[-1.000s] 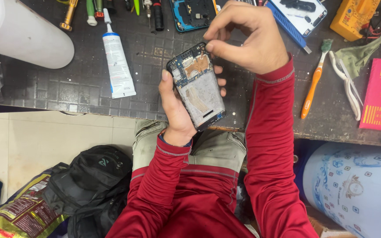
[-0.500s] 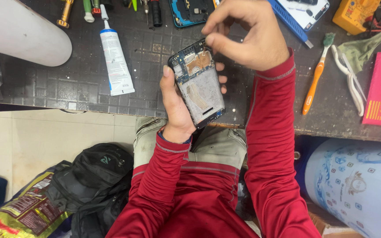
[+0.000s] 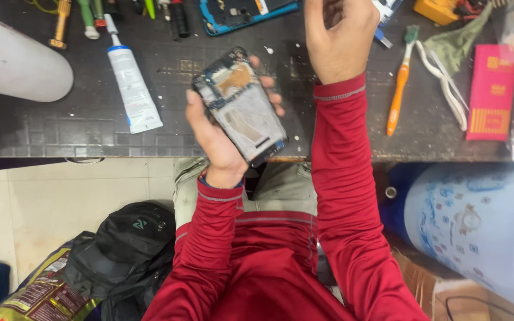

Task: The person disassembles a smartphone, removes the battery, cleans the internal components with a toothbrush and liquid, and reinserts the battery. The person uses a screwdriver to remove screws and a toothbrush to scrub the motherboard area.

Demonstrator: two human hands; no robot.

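Left hand (image 3: 218, 139) gripped the opened phone (image 3: 242, 107) around its edges, thumb on the left side, fingertips (image 3: 273, 98) wrapped over the right edge; bare internals faced up at the camera. Phone sat above the near edge of the dark worktop (image 3: 78, 128), not resting on it. Long axis ran diagonally: top end far-left, bottom end near-right, toward the lap. Right hand (image 3: 340, 35) was raised clear of the phone, just to its right and farther out over the worktop, fingers curled loosely inward; couldn't tell if it pinched anything small, since the fingertips were partly cut by the frame edge. So the phone lay near-left of the right hand, close but apart, its top end the closer part. Right hand was the free one and the nearer to the tools. Blue phone case or back part (image 3: 239, 12) lay at the far edge just left of that hand. White glue tube (image 3: 131, 80) lay well left of the phone, orange toothbrush (image 3: 398, 89) to the right of the right forearm, red packet (image 3: 492, 92) farther right.
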